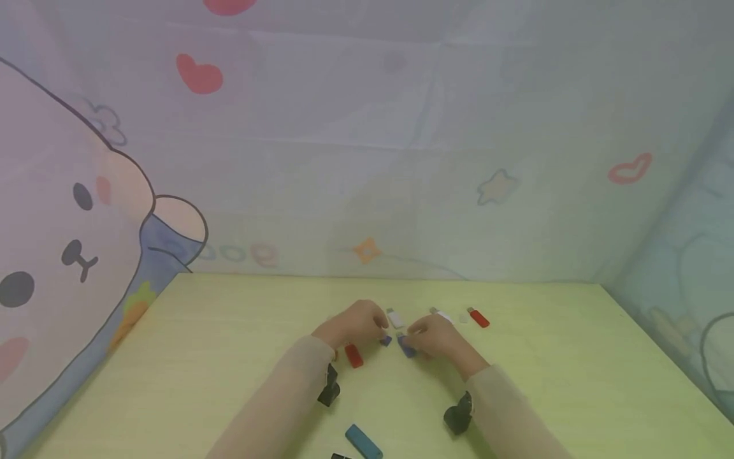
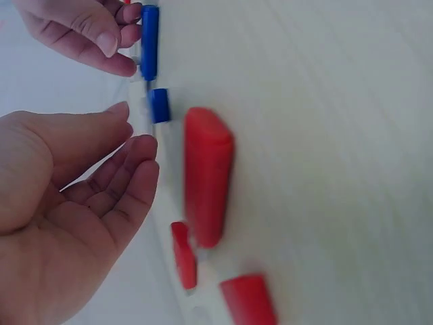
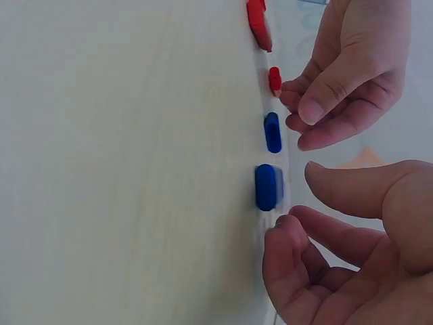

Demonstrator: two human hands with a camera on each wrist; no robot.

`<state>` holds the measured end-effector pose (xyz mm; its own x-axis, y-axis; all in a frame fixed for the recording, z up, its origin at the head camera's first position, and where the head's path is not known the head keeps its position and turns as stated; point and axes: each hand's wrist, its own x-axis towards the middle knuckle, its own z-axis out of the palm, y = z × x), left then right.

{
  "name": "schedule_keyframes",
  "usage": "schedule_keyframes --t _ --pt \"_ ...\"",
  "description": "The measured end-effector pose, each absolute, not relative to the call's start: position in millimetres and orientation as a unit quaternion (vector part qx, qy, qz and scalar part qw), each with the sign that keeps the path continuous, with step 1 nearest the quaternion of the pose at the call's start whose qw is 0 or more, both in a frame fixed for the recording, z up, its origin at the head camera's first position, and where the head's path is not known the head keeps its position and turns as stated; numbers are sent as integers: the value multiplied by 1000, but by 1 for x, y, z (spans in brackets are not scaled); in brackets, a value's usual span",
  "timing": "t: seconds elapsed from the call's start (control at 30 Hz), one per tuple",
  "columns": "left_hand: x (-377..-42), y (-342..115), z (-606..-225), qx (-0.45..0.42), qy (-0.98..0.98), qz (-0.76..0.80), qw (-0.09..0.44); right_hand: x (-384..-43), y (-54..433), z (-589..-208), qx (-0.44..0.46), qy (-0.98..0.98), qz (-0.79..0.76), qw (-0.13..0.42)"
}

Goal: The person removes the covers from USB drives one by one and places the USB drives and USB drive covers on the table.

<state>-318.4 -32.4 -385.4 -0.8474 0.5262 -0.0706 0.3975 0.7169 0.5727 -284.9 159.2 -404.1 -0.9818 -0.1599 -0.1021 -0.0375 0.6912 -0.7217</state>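
A blue USB flash drive [image 1: 406,347] lies on the table with its plug end pointing away from me. My right hand [image 1: 436,336] is beside it, thumb and fingers parted with nothing between them in the right wrist view. To the left of the drive lies its small blue cap [image 1: 386,341]. My left hand [image 1: 358,320] hovers next to that cap, fingers loosely bent and holding nothing. In the left wrist view the blue cap [image 2: 160,105] sits just past the fingertips. A red flash drive [image 1: 353,356] rests close below my left hand.
Beyond the hands lie a white flash drive [image 1: 395,318] and another white drive [image 1: 441,315], partly behind my right hand. Further right are a small white cap [image 1: 463,318] and a red drive [image 1: 479,317]. A teal stick [image 1: 364,442] lies near the front, by a black item [image 1: 341,456].
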Motion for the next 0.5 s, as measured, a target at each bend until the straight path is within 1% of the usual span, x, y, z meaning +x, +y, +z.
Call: schedule_keyframes --t 0.2,0.5 --pt "-310 -42 -368 289 909 286 95 -276 168 -391 -79 919 -382 54" --pt "-281 -61 -348 313 888 323 92 -250 173 -372 -130 910 -393 22"
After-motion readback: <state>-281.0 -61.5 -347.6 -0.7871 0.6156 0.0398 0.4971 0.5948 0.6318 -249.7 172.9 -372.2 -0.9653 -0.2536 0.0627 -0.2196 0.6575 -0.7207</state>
